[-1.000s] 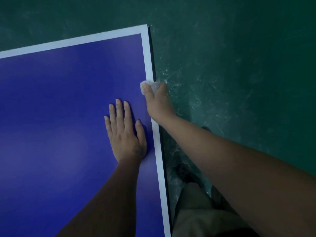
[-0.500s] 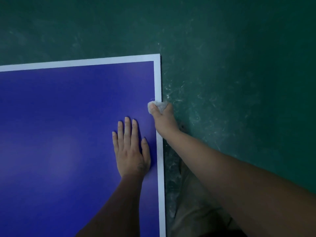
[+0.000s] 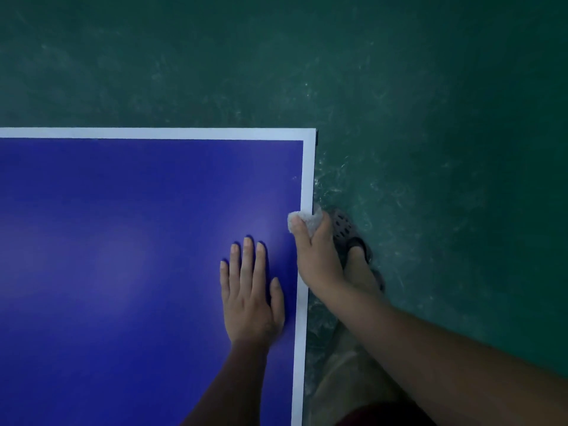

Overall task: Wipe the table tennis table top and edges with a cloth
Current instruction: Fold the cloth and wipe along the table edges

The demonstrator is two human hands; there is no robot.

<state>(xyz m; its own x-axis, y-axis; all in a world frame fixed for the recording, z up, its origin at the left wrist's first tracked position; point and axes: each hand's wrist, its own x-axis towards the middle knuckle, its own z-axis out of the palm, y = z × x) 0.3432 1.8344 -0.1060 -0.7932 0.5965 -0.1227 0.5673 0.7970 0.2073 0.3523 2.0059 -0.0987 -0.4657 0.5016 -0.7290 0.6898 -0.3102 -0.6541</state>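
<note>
- White scrunched-up cloth [image 3: 307, 222] sits right on the white border stripe of the blue table tennis tabletop [image 3: 123, 241], along its right side, between the far corner and the near end.
- Right grip [image 3: 316, 259] is clamped round the cloth, thumb on the top face, fingers curled over the side edge.
- Left grip [image 3: 250, 302] lies flat on the blue, fingers straight and a bit spread, holding nothing, just beside the right one.
- Down on the scuffed dark green floor [image 3: 430, 118], there's a foot in a grey perforated sandal [image 3: 344, 229], partly hidden behind the right grip.
</note>
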